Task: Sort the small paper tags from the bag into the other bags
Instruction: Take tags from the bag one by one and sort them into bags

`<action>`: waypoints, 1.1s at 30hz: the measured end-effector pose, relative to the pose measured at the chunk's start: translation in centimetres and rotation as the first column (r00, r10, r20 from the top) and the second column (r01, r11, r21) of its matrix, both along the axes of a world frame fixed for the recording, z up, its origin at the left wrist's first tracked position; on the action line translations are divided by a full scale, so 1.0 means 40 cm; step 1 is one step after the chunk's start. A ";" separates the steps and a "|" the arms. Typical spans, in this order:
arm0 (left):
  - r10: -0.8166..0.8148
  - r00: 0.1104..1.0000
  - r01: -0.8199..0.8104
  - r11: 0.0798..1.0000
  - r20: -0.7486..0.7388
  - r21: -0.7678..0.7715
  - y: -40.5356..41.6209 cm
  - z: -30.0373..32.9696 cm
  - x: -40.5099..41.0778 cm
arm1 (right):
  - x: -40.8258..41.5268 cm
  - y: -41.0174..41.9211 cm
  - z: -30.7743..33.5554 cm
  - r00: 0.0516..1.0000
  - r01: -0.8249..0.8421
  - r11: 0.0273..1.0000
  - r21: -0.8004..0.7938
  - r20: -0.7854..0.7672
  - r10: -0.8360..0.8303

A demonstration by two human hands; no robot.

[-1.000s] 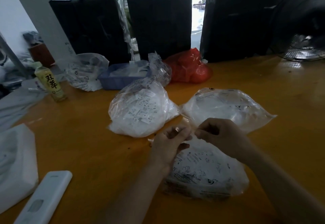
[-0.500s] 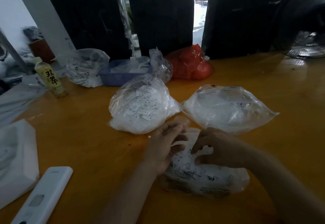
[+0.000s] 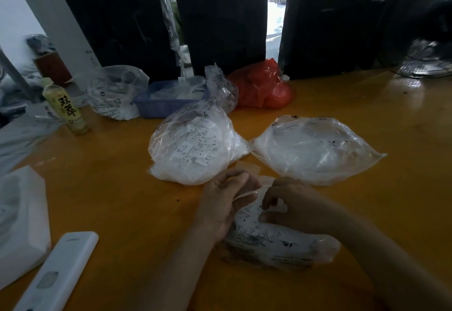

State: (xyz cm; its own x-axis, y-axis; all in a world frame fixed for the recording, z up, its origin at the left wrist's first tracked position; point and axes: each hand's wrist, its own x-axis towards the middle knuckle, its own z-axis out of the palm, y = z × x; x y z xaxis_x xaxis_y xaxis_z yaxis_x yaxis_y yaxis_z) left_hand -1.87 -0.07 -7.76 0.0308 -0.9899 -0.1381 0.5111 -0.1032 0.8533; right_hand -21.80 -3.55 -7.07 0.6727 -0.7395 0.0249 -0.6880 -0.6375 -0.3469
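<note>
Two bare hands work at the mouth of a clear plastic bag of small paper tags on an orange table.

The near bag lies closest to the person, its printed white tags showing through the plastic. The left hand has its fingers curled, pinching the bag's clear open edge and lifting it. The right hand is at the bag's mouth with fingers bent down among the tags; whether it has hold of one cannot be told. Beyond the hands lie two more clear bags, side by side and touching: the left bag bulging with tags, the right bag flatter. Farther back sit a blue tray, a red bag and a yellow-green bottle. A white remote lies at the near left of the table.
</note>
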 end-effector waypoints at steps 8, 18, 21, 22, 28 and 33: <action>0.020 0.999 -0.020 1.000 -0.050 0.004 0.000 -0.010 0.000 | 0.039 0.006 -0.003 0.993 0.097 0.995 0.007 -0.064 -0.097; 0.039 0.994 -0.038 0.999 -0.100 0.011 -0.002 -0.012 -0.014 | -0.043 -0.009 0.062 0.622 0.184 0.835 0.519 0.596 -0.508; 0.027 0.996 -0.027 1.000 -0.087 0.004 0.002 -0.011 -0.017 | -0.045 -0.008 0.069 0.467 0.135 0.817 0.560 0.691 -0.551; 0.018 0.996 -0.018 1.000 -0.084 0.000 0.003 -0.010 -0.018 | -0.044 -0.006 0.072 0.431 0.138 0.819 0.557 0.711 -0.556; -0.040 0.998 0.039 0.999 -0.040 -0.029 0.011 -0.007 -0.021 | -0.033 0.009 0.086 0.339 0.125 0.865 0.486 0.799 -0.498; -0.072 0.996 0.076 0.995 0.052 -0.066 0.012 -0.017 -0.018 | -0.020 0.011 0.078 0.418 0.166 0.888 0.429 0.785 -0.457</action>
State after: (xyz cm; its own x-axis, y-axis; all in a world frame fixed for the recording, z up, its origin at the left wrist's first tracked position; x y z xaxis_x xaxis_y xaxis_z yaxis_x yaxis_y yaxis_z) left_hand -2.59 0.42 -8.46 -0.0377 -0.9968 -0.0703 0.4610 -0.0798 0.8838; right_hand -22.60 -3.09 -3.96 0.1364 -0.9655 0.2219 -0.0842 -0.2344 -0.9685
